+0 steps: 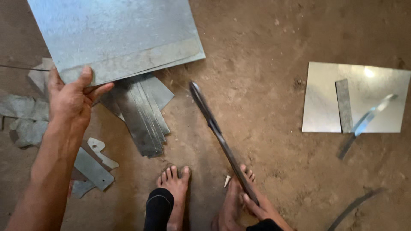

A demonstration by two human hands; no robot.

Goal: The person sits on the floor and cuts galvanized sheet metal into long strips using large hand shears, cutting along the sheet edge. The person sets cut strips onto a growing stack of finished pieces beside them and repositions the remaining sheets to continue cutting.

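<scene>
My left hand [72, 100] grips the near edge of a stack of large galvanized metal sheets [120, 34], thumb on top, at the upper left. My right hand [257, 205] at the bottom is closed around the handle of long metal shears [218, 137], whose blades point up and left toward the sheets' corner. The shear tip ends just below the stack's right corner, apart from it. My two bare feet [173, 188] rest on the dirt floor between the hands.
A pile of narrow cut metal strips [143, 115] lies under the sheets' edge. Offcuts [92, 169] are scattered at the left. A separate square sheet [355, 96] with a strip and a curled sliver on it lies at the right. Brown dirt floor all around.
</scene>
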